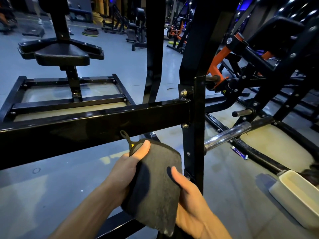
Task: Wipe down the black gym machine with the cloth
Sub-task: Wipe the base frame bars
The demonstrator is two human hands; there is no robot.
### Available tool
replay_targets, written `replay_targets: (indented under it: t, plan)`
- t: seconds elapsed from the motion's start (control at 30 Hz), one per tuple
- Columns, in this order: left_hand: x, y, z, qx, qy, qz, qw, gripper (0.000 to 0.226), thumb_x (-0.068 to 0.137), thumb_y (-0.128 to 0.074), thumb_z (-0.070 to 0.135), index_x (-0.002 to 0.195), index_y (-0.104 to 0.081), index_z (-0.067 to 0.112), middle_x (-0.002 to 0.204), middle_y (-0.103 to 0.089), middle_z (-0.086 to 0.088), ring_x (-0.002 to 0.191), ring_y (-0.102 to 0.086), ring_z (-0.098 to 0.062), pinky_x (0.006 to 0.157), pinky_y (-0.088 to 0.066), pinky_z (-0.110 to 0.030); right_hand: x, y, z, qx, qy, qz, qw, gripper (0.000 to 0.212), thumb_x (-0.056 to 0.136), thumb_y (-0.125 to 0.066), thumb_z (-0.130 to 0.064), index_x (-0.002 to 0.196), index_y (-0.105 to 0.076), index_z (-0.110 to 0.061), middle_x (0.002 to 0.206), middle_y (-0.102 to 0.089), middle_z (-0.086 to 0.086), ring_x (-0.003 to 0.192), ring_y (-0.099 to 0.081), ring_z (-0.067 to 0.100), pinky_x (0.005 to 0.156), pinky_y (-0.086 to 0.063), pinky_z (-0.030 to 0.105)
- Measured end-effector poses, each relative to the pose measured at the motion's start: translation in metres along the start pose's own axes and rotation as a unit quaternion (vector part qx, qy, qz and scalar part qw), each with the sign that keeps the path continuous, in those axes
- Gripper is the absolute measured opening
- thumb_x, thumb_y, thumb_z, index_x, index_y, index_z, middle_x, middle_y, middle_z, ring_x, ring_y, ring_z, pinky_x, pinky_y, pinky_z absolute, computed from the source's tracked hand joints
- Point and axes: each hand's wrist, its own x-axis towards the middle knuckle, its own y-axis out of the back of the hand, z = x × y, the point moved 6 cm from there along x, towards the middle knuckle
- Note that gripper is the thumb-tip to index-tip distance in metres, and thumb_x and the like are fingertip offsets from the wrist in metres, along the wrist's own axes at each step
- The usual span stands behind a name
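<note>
We hold the folded cloth [155,183] near us, just below the black crossbar [96,121]; left hand [124,171] and right hand [191,200] both grasp it. Preparation step. Next: press cloth onto crossbar.

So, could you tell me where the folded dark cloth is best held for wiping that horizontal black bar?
I would hold the cloth by its lower half, from underneath, probably with one hand. It is folded into a thick flat pad, and both hands, left and right, already pinch its sides with thumbs on top. That leaves the upper face free to press against the bar just above.
</note>
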Motion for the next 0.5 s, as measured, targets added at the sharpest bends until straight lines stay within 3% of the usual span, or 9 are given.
replay_targets:
  t: [0.17, 0.23, 0.3, 0.4, 0.5]
  plan:
    - [0.013, -0.002, 0.0, 0.03, 0.001, -0.006, 1.0, 0.046, 0.093, -0.062, 0.054, 0.101, -0.078, 0.012, 0.088, -0.079, -0.01, 0.092, -0.073, -0.031, 0.086, -0.053, -0.043, -0.009, 0.023, -0.008, -0.011, 0.033, 0.093, 0.995, 0.046, 0.08, -0.077, -0.003, 0.124, -0.069, 0.007, 0.126, -0.068, 0.028, 0.113, -0.068, 0.045, 0.094, -0.058, 0.054]
    - [0.024, 0.003, 0.0, 0.035, -0.009, -0.005, 0.999, 0.049, 0.096, -0.055, 0.055, 0.114, -0.075, 0.014, 0.095, -0.079, -0.008, 0.101, -0.071, -0.031, 0.097, -0.053, -0.048, -0.018, 0.031, -0.028, -0.003, 0.079, 0.15, 0.986, 0.042, 0.083, -0.068, -0.012, 0.121, -0.069, 0.005, 0.117, -0.072, 0.026, 0.103, -0.073, 0.042, 0.089, -0.059, 0.051]
    - [0.032, 0.007, 0.003, 0.058, -0.025, -0.016, 0.998, 0.046, 0.102, -0.046, 0.049, 0.122, -0.069, 0.014, 0.101, -0.079, -0.007, 0.102, -0.073, -0.03, 0.097, -0.055, -0.046, -0.026, 0.036, -0.057, 0.011, 0.165, 0.203, 0.965, 0.032, 0.09, -0.065, -0.021, 0.115, -0.07, 0.0, 0.109, -0.076, 0.021, 0.096, -0.075, 0.038, 0.089, -0.057, 0.049]
    - [0.037, 0.003, 0.006, 0.073, -0.055, -0.051, 0.995, 0.05, 0.102, -0.038, 0.051, 0.122, -0.067, 0.016, 0.103, -0.079, -0.01, 0.095, -0.076, -0.027, 0.086, -0.056, -0.04, -0.032, 0.049, -0.103, -0.1, 0.32, 0.324, 0.885, 0.016, 0.098, -0.065, -0.027, 0.102, -0.072, -0.013, 0.094, -0.08, 0.003, 0.09, -0.076, 0.023, 0.077, -0.055, 0.038]
    - [0.039, -0.007, 0.011, 0.073, -0.077, -0.079, 0.991, 0.058, 0.097, -0.035, 0.057, 0.121, -0.068, 0.015, 0.101, -0.079, -0.013, 0.09, -0.076, -0.029, 0.079, -0.056, -0.036, -0.022, 0.044, -0.133, -0.251, 0.413, 0.379, 0.789, 0.016, 0.1, -0.065, -0.032, 0.093, -0.072, -0.02, 0.089, -0.077, -0.004, 0.086, -0.073, 0.012, 0.077, -0.053, 0.036]
